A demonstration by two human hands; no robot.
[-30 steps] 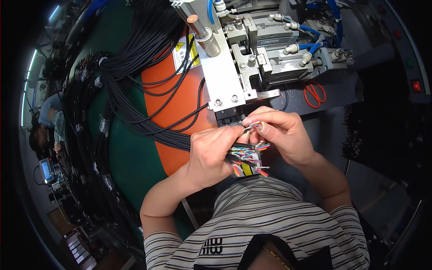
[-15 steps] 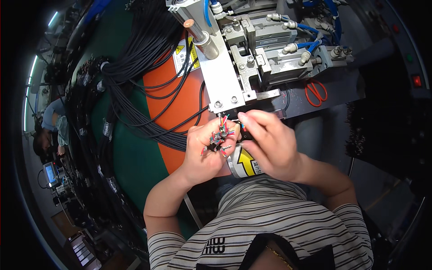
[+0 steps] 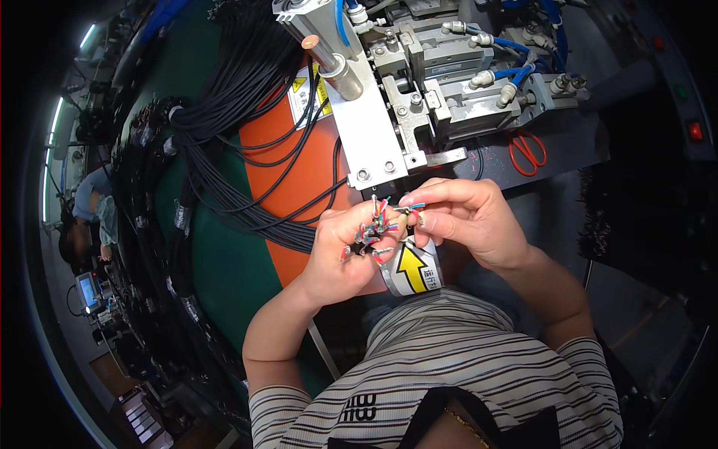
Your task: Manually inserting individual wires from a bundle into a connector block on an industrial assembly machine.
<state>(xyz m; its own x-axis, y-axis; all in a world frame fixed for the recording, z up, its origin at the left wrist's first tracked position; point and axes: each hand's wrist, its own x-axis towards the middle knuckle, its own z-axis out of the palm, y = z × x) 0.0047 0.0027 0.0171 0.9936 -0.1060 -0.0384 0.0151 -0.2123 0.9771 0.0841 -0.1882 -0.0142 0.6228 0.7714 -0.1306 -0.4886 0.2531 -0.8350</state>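
Several black cables (image 3: 366,241) are bunched in my left hand (image 3: 336,258), its fingers curled round them. Their stripped ends, with fine red, green, blue and white wires, fan out toward me. My right hand (image 3: 475,221) is beside it, thumb and forefinger closed on the coloured wires (image 3: 416,206) of one cable end. Both hands meet just in front of a metal plate (image 3: 370,142) on the machine. Below them a white cylinder (image 3: 413,269) bears a yellow arrow. How the cables run behind my left hand is hidden.
A pneumatic machine (image 3: 464,82) with blue hoses stands ahead. Red-handled scissors (image 3: 527,153) lie to its right. A thick bundle of black cables (image 3: 224,112) spreads over the orange mat (image 3: 288,258) and green surface (image 3: 224,262) at left. Another person (image 3: 93,198) is at far left.
My right hand has turned, and its fingers now pinch a wire end whose coloured strands point right. My left hand has shifted slightly right and still grips the cables.
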